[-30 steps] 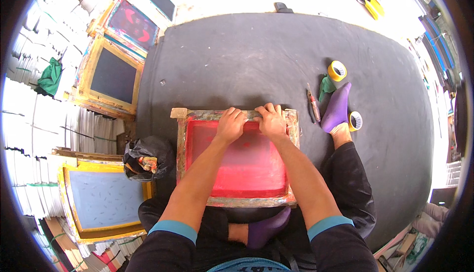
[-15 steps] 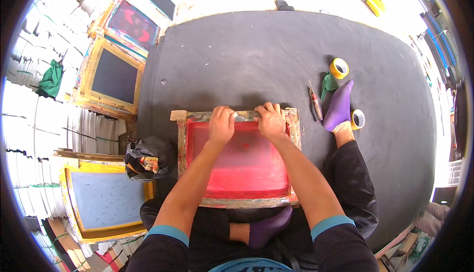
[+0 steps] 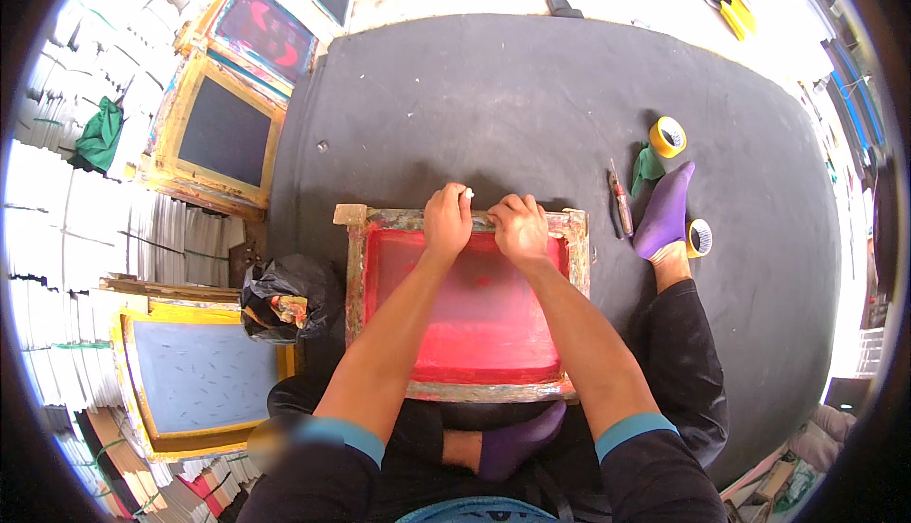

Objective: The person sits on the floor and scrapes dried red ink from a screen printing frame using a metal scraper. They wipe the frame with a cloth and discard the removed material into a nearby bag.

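Observation:
A wooden screen printing frame [image 3: 467, 392] with red mesh lies across my lap, its wood stained and patched with tape. My left hand [image 3: 449, 221] is closed in a pinch above the far rail, left of its middle. A small whitish bit shows at its thumb tip; I cannot tell what it is. My right hand [image 3: 520, 231] has its fingers curled over the same rail, a little to the right, gripping the edge. Both forearms pass over the red mesh.
Beside the frame on the left sits a black plastic bag [image 3: 302, 281]. Right of it lie a red-handled screwdriver [image 3: 622, 202], a green cloth [image 3: 647, 166] and yellow tape rolls [image 3: 668, 137], near my purple-socked foot [image 3: 667, 208]. More framed screens [image 3: 163, 326] and paper stacks [image 3: 71, 229] line the left.
My left hand has moved up and right, closer to my right hand, and its fingers have drawn into a pinch. My right hand stays on the far rail. The whole view has shifted slightly.

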`<state>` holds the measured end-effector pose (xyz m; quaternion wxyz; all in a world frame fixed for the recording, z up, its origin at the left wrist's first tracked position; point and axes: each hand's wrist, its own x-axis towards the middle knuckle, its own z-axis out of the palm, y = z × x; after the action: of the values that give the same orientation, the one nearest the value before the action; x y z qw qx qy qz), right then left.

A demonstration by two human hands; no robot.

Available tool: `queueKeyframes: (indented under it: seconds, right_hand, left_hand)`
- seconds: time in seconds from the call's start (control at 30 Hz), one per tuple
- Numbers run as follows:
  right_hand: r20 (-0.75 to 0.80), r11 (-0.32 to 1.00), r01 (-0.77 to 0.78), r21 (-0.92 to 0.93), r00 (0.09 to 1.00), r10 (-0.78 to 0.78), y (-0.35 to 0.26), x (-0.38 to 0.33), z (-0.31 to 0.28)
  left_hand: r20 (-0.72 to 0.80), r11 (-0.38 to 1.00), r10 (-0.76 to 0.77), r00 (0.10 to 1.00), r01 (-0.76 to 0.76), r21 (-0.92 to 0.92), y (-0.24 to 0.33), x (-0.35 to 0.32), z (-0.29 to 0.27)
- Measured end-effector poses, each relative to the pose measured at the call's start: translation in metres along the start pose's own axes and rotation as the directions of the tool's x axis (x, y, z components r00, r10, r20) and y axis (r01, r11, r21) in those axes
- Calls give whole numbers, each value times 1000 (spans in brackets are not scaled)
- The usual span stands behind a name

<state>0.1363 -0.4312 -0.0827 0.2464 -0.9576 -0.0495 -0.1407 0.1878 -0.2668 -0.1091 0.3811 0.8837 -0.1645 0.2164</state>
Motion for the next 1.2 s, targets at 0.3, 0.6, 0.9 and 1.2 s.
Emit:
queueKeyframes:
  seconds: [0.3, 0.6, 0.9, 1.2]
  right_hand:
    - [33, 991, 135, -18, 990, -134, 9, 6, 6]
    - [-122, 966, 260, -19, 958, -260, 1, -15, -6]
    - [-75, 950, 281, -134, 953, -292, 6, -20, 0]
    - [-119, 986, 127, -111, 983, -140, -3, -17, 9]
  left_hand:
    - [66, 939, -296, 953, 278, 201, 10, 7, 6]
    - [28, 934, -294, 955, 281, 220, 10, 6, 8]
    - [55, 934, -296, 954, 277, 225, 12, 8, 8]
    - [53, 930, -298, 953, 278, 239, 11, 7, 9]
